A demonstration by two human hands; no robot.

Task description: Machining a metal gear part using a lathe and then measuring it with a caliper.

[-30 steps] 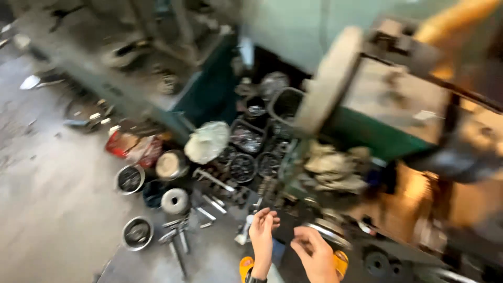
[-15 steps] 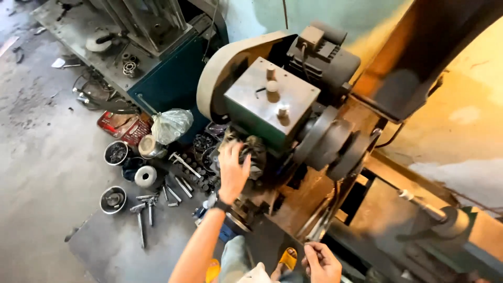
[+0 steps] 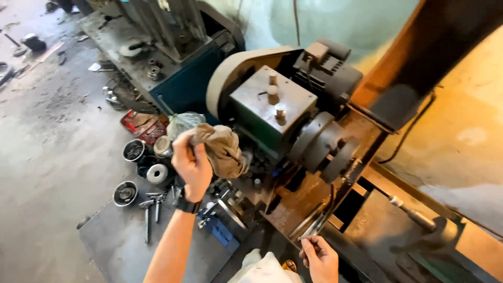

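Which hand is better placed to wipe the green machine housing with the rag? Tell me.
Left, probably. The left hand already grips the brown rag right beside the green housing. The right hand is low, near the machine's edge, away from the rag.

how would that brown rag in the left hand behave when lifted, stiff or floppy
Probably floppy: the rag bunches and droops in folds from the left hand. Likely light, since one loose grip carries it. It looks grimy, so perhaps greasy to hold.
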